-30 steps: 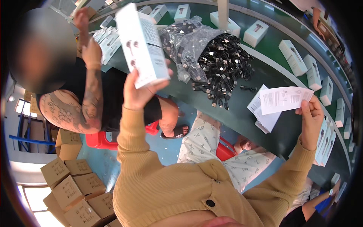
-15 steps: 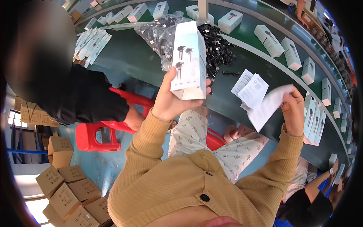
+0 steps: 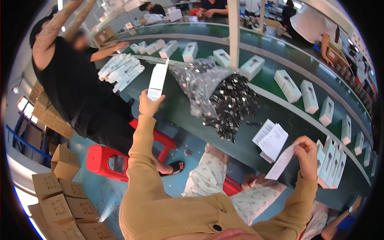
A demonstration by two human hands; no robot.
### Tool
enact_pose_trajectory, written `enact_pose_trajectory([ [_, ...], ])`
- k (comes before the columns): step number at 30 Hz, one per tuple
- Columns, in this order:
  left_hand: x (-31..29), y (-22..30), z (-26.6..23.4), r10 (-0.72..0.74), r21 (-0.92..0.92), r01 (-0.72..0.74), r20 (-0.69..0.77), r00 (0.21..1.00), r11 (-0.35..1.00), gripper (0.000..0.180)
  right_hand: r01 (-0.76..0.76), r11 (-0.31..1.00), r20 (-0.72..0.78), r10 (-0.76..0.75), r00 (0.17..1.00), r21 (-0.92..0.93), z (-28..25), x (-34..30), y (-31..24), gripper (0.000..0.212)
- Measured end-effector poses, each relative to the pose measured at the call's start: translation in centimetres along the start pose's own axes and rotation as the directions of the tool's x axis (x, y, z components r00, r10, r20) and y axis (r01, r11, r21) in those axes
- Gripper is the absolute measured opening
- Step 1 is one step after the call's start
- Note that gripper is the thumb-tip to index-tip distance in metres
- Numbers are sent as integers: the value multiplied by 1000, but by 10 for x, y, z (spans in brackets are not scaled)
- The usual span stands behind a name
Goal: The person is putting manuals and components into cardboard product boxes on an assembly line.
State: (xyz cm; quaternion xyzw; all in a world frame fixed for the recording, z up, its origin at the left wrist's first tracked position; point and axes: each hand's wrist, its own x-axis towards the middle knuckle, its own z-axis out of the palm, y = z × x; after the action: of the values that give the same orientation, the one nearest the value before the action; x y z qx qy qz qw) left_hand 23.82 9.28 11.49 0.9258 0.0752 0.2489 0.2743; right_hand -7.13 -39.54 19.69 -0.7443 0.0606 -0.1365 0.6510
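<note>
Firmly, left hand (image 3: 149,106) grips white box (image 3: 157,81); right hand (image 3: 307,154) seemingly pinches leaflet (image 3: 281,162).

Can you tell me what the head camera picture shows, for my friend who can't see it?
A person in a tan sweater holds a white box up in the left hand and a paper slip in the right hand. White boxes line a green conveyor belt beside a bag of black parts.

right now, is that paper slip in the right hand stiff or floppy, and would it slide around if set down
The paper slip is probably floppy: pinched at one end by the right hand, it hangs down as a thin sheet. It likely weighs very little, so a draught or nudge could shift it. The similar leaflets lie flat on the green bench, so it should too.
</note>
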Motion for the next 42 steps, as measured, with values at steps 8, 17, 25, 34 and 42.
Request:
enact_pose_trajectory([
  [8, 45, -45, 3, -40, 114, 47, -64, 997, 992, 85, -76, 995, -31, 78, 996, 60, -10, 0, 14, 9],
  [17, 103, -54, 33, -236, 178, 235, -16, 972, 956, 86, -124, 992, -74, 124, 989, 8, -8, 8, 28, 9],
  [25, 89, -27, 21, -201, 162, 229, -169, 965, 960, 115, -142, 975, -148, 167, 975, 169, -7, 3, 32, 10],
  [34, -27, 137, -179, 546, -576, -795, -611, 573, 190, 66, -11, 998, -268, -7, 963, -64, -33, -20, 2, 10],
  [42, -111, 172, -180, 327, -903, -431, -405, 854, 8, 56, 128, 991, -224, -114, 968, 49, -19, -24, -37, 17],
])
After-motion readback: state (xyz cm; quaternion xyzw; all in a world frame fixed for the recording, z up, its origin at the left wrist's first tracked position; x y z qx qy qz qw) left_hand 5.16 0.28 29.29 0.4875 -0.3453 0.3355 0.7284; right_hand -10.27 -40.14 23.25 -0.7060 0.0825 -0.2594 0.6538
